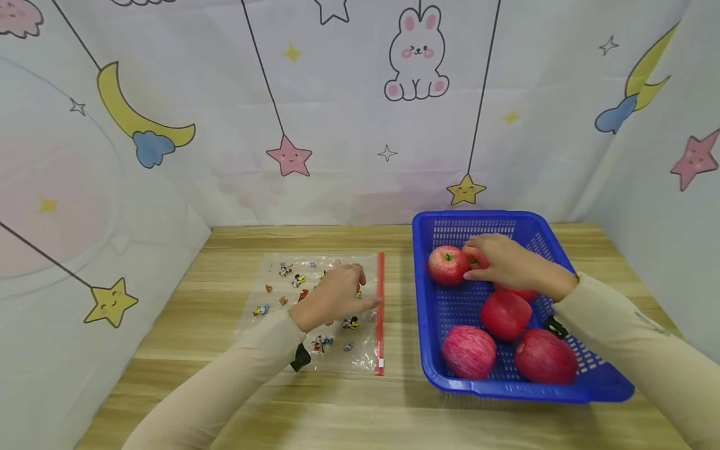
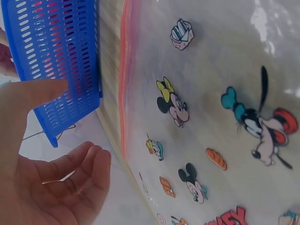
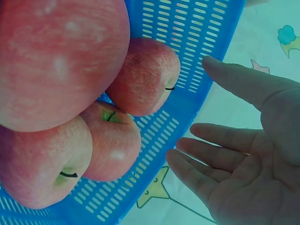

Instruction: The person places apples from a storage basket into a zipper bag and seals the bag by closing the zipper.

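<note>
In the head view, a clear zip bag [image 1: 365, 265] with a red seal strip and cartoon prints lies flat on the table. Over it hovers my left hand [image 1: 334, 294], its fingers loosely bent and nothing held in the left wrist view. A blue plastic basket [image 1: 420, 300] holds several red apples [image 1: 469, 351]. My right hand [image 1: 509, 265] is above the basket's far part, near an apple [image 1: 447, 265] and partly covering another apple [image 1: 477, 257]. The right wrist view shows that hand [image 3: 239, 154] with thumb and fingers spread, apart from the apples [image 3: 145, 77].
Both lie on a wood-grain table [image 1: 191, 300], the basket to the right of the bag. White cloth [image 1: 343, 112] with cartoon prints hangs at the back and sides. Small black pieces show by the left wrist [image 1: 300, 357] and right wrist [image 1: 555, 327].
</note>
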Demonstrator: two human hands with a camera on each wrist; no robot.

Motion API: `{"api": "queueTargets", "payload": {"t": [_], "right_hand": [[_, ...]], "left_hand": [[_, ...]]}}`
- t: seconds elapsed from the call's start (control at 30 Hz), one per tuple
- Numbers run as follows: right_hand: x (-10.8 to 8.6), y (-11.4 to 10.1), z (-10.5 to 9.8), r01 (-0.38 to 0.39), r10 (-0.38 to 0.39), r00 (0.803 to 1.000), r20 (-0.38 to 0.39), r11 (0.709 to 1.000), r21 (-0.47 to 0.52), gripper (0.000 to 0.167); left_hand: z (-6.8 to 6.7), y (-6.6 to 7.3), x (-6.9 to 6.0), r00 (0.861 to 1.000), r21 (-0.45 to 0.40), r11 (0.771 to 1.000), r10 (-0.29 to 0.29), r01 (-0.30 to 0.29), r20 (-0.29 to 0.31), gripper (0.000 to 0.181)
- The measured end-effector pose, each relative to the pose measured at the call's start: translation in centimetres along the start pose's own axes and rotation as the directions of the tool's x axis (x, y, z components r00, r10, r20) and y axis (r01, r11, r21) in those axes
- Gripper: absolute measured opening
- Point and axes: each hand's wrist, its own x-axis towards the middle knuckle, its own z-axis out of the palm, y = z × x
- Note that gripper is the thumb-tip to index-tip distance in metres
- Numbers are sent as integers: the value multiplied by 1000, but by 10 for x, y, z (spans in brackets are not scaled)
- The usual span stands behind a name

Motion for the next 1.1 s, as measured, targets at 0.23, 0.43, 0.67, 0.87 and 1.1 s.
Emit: {"api": "queueTargets", "payload": {"t": [0.23, 0.43, 0.67, 0.87, 1.1], "right_hand": [[8, -2, 3, -53, 52, 997, 58, 999, 3, 49], [12, -2, 5, -66, 67, 995, 76, 998, -20, 53], [17, -1, 11, -22, 24, 998, 63, 999, -30, 47], [21, 2, 17, 10, -7, 999, 45, 998, -60, 48], [25, 1, 22, -49, 55, 996, 69, 996, -78, 55]], "left_hand": [[8, 6, 11, 998, 37, 997, -63, 63, 8, 45], [15, 8, 19, 998, 84, 995, -61, 60, 8, 43], [24, 5, 26, 995, 78, 993, -89, 86, 35, 56], [29, 3, 28, 992, 53, 993, -112, 110, 51, 55], [32, 4, 29, 991, 29, 993, -116, 114, 61, 52]]}}
